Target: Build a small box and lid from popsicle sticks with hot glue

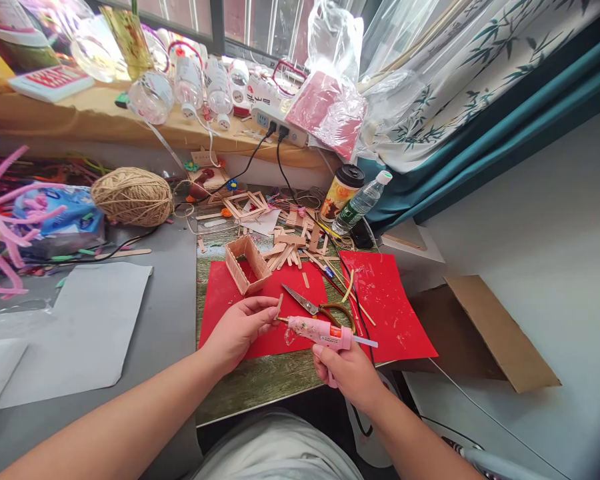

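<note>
Between the thumb and fingers of my left hand is a short piece of craft stick, held upright. My right hand grips a pink hot glue gun by its handle. The gun's nozzle points left and meets the lower end of the stick piece, and a clear glue stick juts from its back. Just beyond my left hand, an open-topped box of craft sticks rests on a red sheet. Scissors with dark handles lie partly spread behind the glue gun.
Loose craft sticks are heaped behind the box. A lidded paper cup and a water bottle stand at the back right. A twine ball sits left. The gun's black cord crosses a second red sheet.
</note>
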{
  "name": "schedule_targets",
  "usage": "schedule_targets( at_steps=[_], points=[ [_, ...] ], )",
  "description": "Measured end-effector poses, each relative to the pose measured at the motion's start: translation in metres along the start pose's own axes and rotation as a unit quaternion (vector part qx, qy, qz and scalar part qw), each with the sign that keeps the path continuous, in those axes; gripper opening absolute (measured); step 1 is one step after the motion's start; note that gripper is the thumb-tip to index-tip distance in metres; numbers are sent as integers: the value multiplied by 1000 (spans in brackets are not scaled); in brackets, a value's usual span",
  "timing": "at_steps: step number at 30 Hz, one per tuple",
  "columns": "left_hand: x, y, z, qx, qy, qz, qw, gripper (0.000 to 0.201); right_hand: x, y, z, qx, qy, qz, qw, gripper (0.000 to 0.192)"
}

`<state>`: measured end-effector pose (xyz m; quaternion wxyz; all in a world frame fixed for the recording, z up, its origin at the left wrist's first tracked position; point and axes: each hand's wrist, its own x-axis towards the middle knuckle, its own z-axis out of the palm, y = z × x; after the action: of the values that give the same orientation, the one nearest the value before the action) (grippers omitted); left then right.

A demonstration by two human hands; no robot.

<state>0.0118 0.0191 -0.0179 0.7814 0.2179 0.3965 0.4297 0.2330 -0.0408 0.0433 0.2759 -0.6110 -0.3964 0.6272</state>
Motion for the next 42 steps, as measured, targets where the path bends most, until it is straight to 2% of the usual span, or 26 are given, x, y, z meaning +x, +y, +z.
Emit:
schedule_targets(
  at_steps=[10,24,30,42],
  points=[
    [-2,0,0,0,-6,-5,1000,36,3,9,-3,15,1,-11,1000,32],
    [-2,3,3,-2,5,-5,1000,37,0,8,-2,13,0,-4,1000,35],
    [-3,3,4,-8,-2,4,1000,33,3,11,-2,10,19,-23,1000,38],
    [-4,3,5,0,3,-4,1000,32,5,0,-2,28,20,-19,999,44]
  ],
)
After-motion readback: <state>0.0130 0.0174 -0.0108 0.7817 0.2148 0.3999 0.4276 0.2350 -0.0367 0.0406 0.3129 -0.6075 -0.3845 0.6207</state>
